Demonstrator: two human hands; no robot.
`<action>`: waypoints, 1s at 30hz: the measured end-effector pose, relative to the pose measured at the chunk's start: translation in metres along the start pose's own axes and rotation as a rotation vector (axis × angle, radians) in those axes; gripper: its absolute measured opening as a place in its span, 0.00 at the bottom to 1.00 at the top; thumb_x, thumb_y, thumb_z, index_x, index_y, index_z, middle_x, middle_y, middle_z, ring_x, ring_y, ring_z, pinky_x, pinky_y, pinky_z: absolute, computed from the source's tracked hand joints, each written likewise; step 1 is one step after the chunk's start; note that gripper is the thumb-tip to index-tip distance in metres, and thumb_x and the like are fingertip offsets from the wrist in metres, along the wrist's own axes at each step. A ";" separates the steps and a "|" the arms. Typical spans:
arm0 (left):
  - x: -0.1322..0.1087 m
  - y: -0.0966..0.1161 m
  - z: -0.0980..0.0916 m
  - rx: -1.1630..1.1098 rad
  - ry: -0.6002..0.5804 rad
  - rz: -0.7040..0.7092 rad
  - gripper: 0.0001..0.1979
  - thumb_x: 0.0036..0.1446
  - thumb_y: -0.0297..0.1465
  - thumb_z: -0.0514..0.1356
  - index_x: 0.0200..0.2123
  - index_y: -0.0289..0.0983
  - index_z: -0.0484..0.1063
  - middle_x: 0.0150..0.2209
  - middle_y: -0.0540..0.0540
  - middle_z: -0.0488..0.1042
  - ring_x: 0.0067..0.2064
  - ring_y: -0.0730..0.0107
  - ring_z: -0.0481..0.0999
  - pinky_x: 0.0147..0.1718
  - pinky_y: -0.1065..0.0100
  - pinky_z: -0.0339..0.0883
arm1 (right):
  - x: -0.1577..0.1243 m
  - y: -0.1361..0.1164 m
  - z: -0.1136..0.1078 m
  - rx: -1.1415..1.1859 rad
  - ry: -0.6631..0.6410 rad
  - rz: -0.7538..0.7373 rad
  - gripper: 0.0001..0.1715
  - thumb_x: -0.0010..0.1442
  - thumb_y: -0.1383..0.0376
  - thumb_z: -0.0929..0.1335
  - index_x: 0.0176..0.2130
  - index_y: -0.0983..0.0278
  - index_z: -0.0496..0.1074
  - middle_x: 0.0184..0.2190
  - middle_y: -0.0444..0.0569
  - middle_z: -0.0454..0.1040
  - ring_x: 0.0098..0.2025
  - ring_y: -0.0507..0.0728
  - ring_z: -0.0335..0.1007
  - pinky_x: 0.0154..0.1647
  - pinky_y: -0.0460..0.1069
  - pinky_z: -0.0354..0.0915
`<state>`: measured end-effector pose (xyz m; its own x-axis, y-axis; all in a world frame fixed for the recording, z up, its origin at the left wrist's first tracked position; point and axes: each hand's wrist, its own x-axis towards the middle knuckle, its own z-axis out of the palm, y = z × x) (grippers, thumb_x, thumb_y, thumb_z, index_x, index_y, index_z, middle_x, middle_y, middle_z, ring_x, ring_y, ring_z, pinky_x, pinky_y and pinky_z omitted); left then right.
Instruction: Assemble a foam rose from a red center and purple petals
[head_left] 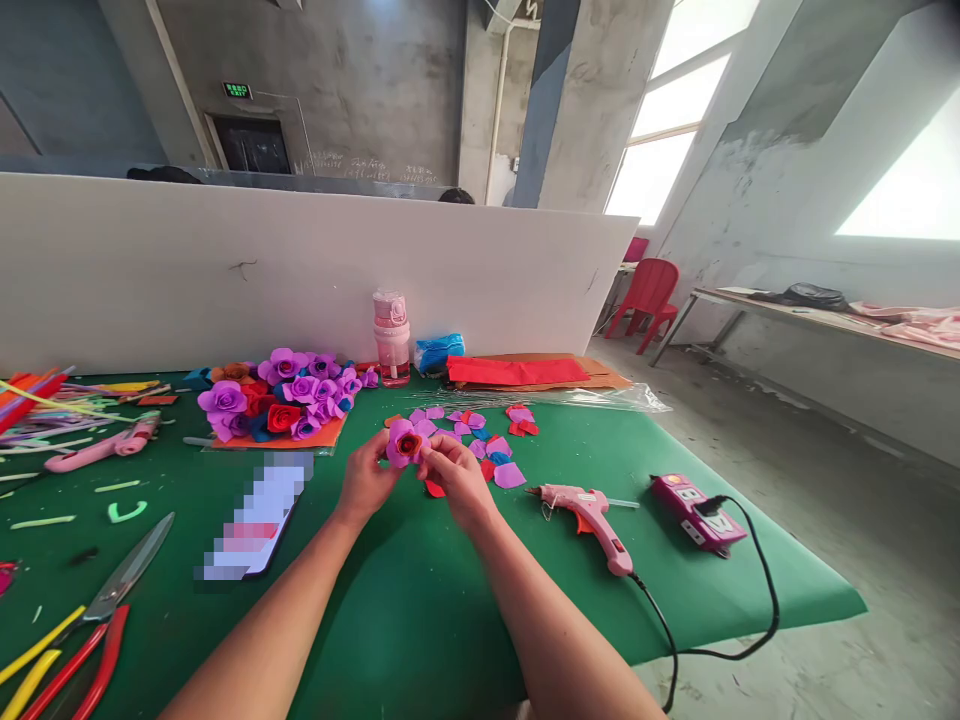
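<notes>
Between my two hands is a small paper flower [405,445] with purple outer petals and an orange-brown centre. My left hand [369,478] pinches it from the left side. At its right edge, the fingers of my right hand [454,478] are closed on a purple petal. Loose cut petals [510,475] in purple, red and blue lie scattered just beyond my hands. To the right rests a pink glue gun [585,510] with a clear glue stick in its back. A cluster of finished paper flowers [300,395] sits at the back left on an orange sheet.
A phone [259,520] lies left of my arms, with scissors [124,575] and paper strips farther left. A pink bottle [391,340] stands by the white partition [315,265]. The purple power strip [696,512] has a cord running off the green table's [420,620] right side.
</notes>
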<state>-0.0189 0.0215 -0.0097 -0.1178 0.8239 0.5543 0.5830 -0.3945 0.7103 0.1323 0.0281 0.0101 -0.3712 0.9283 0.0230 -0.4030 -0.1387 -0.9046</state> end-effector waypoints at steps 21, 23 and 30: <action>0.003 0.012 -0.006 0.145 0.049 0.048 0.11 0.57 0.36 0.56 0.31 0.37 0.76 0.25 0.49 0.75 0.25 0.71 0.70 0.26 0.73 0.62 | -0.005 0.002 0.000 -0.860 0.287 -0.796 0.06 0.60 0.64 0.65 0.30 0.61 0.70 0.29 0.47 0.72 0.33 0.55 0.67 0.36 0.50 0.62; 0.002 0.014 -0.005 0.157 0.049 0.060 0.11 0.58 0.35 0.56 0.34 0.37 0.77 0.27 0.48 0.76 0.26 0.71 0.71 0.27 0.73 0.63 | -0.007 0.001 -0.001 -0.965 0.286 -0.881 0.04 0.61 0.66 0.65 0.33 0.61 0.70 0.32 0.47 0.74 0.36 0.56 0.68 0.38 0.50 0.62; 0.001 0.011 -0.002 0.155 0.019 0.020 0.12 0.59 0.36 0.56 0.38 0.38 0.78 0.29 0.48 0.78 0.26 0.70 0.71 0.27 0.72 0.63 | -0.004 0.004 -0.005 -1.220 0.323 -0.890 0.03 0.61 0.65 0.67 0.37 0.60 0.71 0.35 0.47 0.76 0.38 0.57 0.71 0.39 0.51 0.61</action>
<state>-0.0142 0.0171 -0.0011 -0.1190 0.8080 0.5770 0.7024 -0.3422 0.6242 0.1366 0.0261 0.0044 -0.1342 0.6099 0.7810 0.5768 0.6889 -0.4389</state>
